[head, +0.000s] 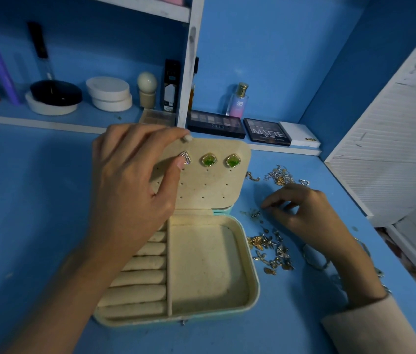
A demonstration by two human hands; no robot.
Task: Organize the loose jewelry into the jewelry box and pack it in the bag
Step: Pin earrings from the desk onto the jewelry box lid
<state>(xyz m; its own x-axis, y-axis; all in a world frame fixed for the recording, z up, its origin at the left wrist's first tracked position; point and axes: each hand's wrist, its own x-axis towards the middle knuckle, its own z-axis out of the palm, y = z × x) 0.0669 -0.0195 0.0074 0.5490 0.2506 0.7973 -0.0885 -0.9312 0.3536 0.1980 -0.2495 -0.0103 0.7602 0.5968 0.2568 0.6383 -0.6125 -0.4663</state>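
Observation:
The cream jewelry box [251, 290] lies open on the blue desk, its lid panel [227, 190] standing up. Two green earrings [209, 159] [233, 160] and a silver earring [186, 157] sit in the panel's top row. My left hand [130, 190] pinches the panel at the silver earring, thumb on its front and index finger curled over the top edge. My right hand [309, 213] hovers over the loose jewelry [273, 251] to the right of the box, fingers curled, fingertips down among small pieces. What those fingertips hold is hidden. No bag is in view.
More tangled chains [282, 176] lie behind my right hand. Makeup palettes [216, 123] [267, 131], a perfume bottle [238, 102] and jars [108, 93] line the shelf behind the box. A white slatted door [393, 139] stands open at the right.

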